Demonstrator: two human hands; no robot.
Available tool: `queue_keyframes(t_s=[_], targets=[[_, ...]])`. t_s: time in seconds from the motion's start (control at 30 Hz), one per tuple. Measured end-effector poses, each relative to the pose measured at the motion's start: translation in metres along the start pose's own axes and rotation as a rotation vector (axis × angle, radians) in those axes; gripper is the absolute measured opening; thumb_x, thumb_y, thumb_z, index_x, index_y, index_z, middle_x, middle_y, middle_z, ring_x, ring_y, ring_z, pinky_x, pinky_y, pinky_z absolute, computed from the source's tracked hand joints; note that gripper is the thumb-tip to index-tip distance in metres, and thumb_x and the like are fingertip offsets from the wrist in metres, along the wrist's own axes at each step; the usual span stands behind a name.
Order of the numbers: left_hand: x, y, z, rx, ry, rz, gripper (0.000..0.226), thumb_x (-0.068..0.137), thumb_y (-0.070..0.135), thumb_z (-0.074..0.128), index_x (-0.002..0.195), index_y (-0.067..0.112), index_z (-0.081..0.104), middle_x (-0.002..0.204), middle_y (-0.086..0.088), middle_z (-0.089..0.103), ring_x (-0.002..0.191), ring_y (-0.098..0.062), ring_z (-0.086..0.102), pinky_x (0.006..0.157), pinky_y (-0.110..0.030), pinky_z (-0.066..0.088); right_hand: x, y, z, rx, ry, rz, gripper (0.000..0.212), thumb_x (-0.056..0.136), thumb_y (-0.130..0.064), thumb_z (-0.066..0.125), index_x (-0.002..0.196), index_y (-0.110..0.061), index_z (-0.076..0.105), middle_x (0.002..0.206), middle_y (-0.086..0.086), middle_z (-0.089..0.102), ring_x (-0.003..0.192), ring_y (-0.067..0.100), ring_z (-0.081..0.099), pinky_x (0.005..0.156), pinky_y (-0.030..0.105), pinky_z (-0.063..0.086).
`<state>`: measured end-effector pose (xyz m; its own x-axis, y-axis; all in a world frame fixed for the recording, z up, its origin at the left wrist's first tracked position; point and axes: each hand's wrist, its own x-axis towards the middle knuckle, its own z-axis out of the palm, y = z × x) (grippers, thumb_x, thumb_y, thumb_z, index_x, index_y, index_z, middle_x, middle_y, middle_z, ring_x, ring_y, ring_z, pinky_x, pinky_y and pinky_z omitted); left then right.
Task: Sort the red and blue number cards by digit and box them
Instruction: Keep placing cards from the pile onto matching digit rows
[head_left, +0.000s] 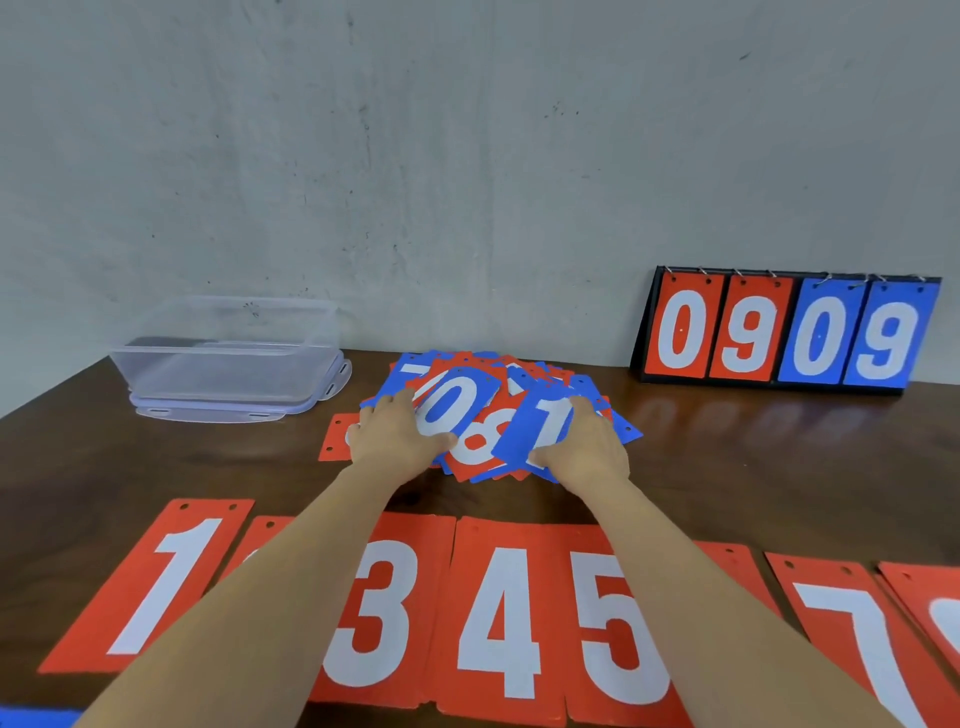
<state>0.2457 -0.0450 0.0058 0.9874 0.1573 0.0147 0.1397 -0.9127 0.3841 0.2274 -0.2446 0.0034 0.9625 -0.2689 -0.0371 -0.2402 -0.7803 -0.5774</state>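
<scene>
A loose pile of red and blue number cards (480, 441) lies mid-table. My left hand (395, 436) pinches a blue 0 card (452, 408) at the pile's left, thumb on its lower edge. At the pile's right, my right hand (584, 449) grips a blue 1 card (535, 426). A red 8 card (478, 444) shows between them. Along the near edge lies a row of red cards: 1 (150, 582), 3 (384, 613), 4 (501, 618), 5 (618, 629), 7 (852, 634). My arms hide parts of the row.
A clear plastic box (223, 358) stands on its lid at the back left. A flip scoreboard (784, 332) reading 0909 leans by the wall at the back right. One red card (337, 436) pokes out left of the pile. A blue card corner (36, 719) shows bottom left.
</scene>
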Motion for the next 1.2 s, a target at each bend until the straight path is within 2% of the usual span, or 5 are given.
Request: queue_keyframes(t_s=[0.33, 0.47, 0.63, 0.83, 1.2], targets=[[0.009, 0.014, -0.014, -0.373, -0.058, -0.114, 0.072, 0.079, 0.020, 0.074, 0.138, 0.008, 0.036, 0.134, -0.010, 0.047, 0.115, -0.024, 0.048, 0.084, -0.032, 0.044, 0.018, 0.014, 0.000, 0.376, 0.088, 0.024, 0.016, 0.089, -0.007, 0.059, 0.099, -0.014, 0.049, 0.088, -0.003, 0.051, 0.088, 0.019, 0.056, 0.076, 0.041, 0.055], [0.002, 0.012, -0.017, -0.445, 0.027, -0.077, 0.058, 0.095, 0.019, 0.058, 0.145, 0.004, 0.032, 0.149, -0.012, 0.038, 0.135, -0.028, 0.039, 0.104, -0.035, 0.037, 0.021, 0.012, -0.004, 0.501, 0.112, 0.020, 0.002, 0.090, -0.007, 0.055, 0.089, -0.008, 0.055, 0.086, 0.001, 0.055, 0.083, 0.020, 0.056, 0.066, 0.035, 0.050], [-0.015, -0.002, -0.030, -0.656, 0.125, -0.124, 0.025, 0.091, 0.014, 0.061, 0.112, 0.001, 0.059, 0.112, -0.014, 0.065, 0.101, -0.028, 0.063, 0.075, -0.036, 0.054, 0.010, -0.001, -0.010, 0.599, 0.149, -0.015, 0.019, 0.092, -0.016, 0.057, 0.086, 0.002, 0.057, 0.092, 0.015, 0.065, 0.091, 0.029, 0.065, 0.078, 0.050, 0.054], [-0.047, -0.021, -0.063, -0.756, 0.172, -0.093, 0.016, 0.090, 0.011, 0.061, 0.105, 0.004, 0.060, 0.094, -0.006, 0.063, 0.078, -0.016, 0.062, 0.048, -0.015, 0.043, -0.021, -0.028, -0.018, 0.625, 0.187, -0.113, 0.024, 0.094, -0.019, 0.058, 0.072, -0.008, 0.058, 0.088, 0.014, 0.067, 0.090, 0.032, 0.065, 0.077, 0.049, 0.055], [-0.115, -0.121, -0.143, -0.780, 0.177, -0.070, 0.030, 0.085, 0.003, 0.057, 0.114, 0.011, 0.055, 0.100, -0.008, 0.063, 0.085, -0.022, 0.061, 0.069, -0.029, 0.049, -0.107, -0.096, -0.011, 0.646, 0.194, -0.202, 0.029, 0.081, -0.003, 0.063, 0.062, -0.023, 0.056, 0.068, -0.001, 0.061, 0.066, 0.020, 0.058, 0.066, 0.032, 0.048]])
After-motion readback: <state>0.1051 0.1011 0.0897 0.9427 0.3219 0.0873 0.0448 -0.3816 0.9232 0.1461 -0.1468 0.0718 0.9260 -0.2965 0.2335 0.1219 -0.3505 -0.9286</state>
